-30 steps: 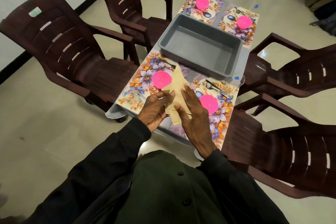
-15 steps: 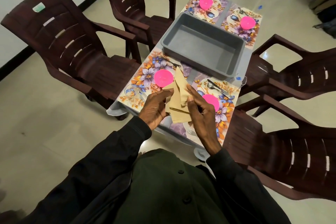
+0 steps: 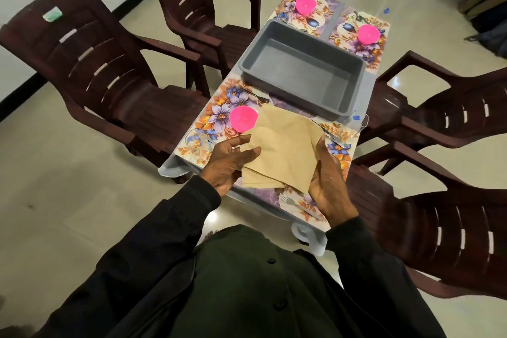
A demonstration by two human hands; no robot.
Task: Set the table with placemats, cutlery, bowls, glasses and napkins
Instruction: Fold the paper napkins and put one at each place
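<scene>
Your left hand (image 3: 230, 164) grips the near-left edge of the napkins (image 3: 285, 151), thumb on top. Your right hand (image 3: 327, 186) curls round their right edge, so the stack hangs between them above the table's near end. Take one sheet only: fan the top layer with your left thumb, pinch it alone, and let the right hand hold the rest squared. Lay it flat on the placemat (image 3: 218, 108) just beyond your left fingers, beside the pink bowl (image 3: 243, 119), not over it.
</scene>
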